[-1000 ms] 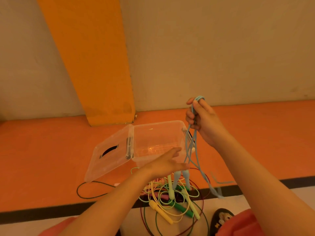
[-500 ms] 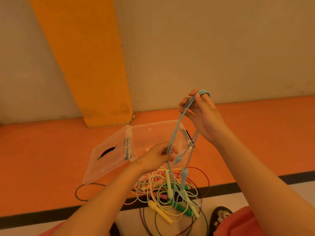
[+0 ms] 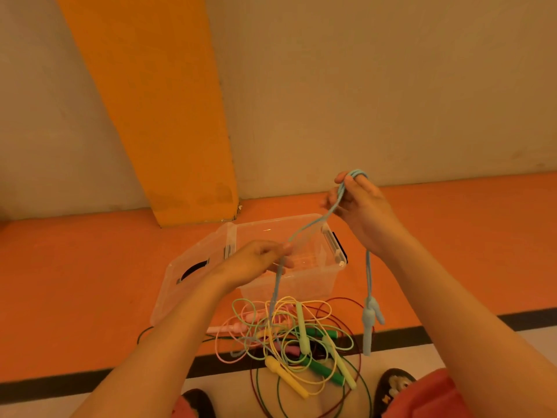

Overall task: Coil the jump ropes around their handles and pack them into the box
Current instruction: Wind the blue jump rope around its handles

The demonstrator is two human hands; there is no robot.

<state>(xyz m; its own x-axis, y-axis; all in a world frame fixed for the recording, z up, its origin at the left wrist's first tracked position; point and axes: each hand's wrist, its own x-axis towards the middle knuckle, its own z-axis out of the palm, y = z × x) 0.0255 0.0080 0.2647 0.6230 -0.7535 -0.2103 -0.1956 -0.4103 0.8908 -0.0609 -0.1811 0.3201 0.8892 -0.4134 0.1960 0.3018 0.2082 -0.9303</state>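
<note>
A light blue jump rope (image 3: 310,226) stretches between both hands. My right hand (image 3: 360,206), raised over the right side of the box, holds loops of it over the fingers; its two blue handles (image 3: 370,324) dangle below that wrist. My left hand (image 3: 256,260) pinches the same rope in front of the box, and the cord drops from there into the pile. The clear plastic box (image 3: 301,285) stands open on the orange floor, its lid (image 3: 184,276) hinged out to the left. A tangled pile of ropes (image 3: 298,336) in yellow, green, pink and dark red lies before the box.
An orange pillar (image 3: 168,116) and a beige wall rise behind the box. A black stripe (image 3: 452,327) crosses the floor near me. My shoes (image 3: 391,384) and red clothing show at the bottom edge, close to the pile.
My left hand took hold of the blue rope and drew it left, away from my right hand. The blue handles lifted off the pile and now hang below my right wrist.
</note>
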